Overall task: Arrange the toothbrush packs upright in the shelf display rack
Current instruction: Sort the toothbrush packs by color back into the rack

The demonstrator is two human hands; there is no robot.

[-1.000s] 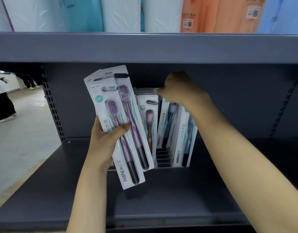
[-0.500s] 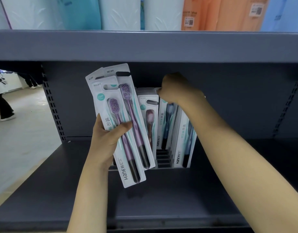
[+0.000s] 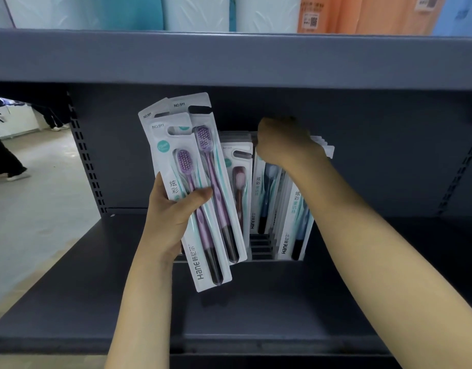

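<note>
Meanwhile, the left hand (image 3: pixel 173 214) grips a fanned bundle of purple toothbrush packs (image 3: pixel 200 187), thumb across the front card and fingers behind, holding them tilted in front of the shelf. At least three cards show in the fan, each marked NO.911. Behind them on the dark grey shelf (image 3: pixel 256 302) stands the slotted display rack (image 3: pixel 260 245), with more packs already upright in it: a brown-brush pack (image 3: pixel 240 182) at the left and blue-brush packs (image 3: pixel 296 225) leaning slightly at the right. Between them a few slots show bare. The right hand (image 3: pixel 285 142) reaches in over the tops of the blue packs, fingers curled down; it seems to pinch the upper edge of one, though the grip itself is hidden behind the knuckles. Above, an upper shelf (image 3: pixel 229 57) carries pale blue, white and orange wrapped rolls (image 3: pixel 192 12).
</note>
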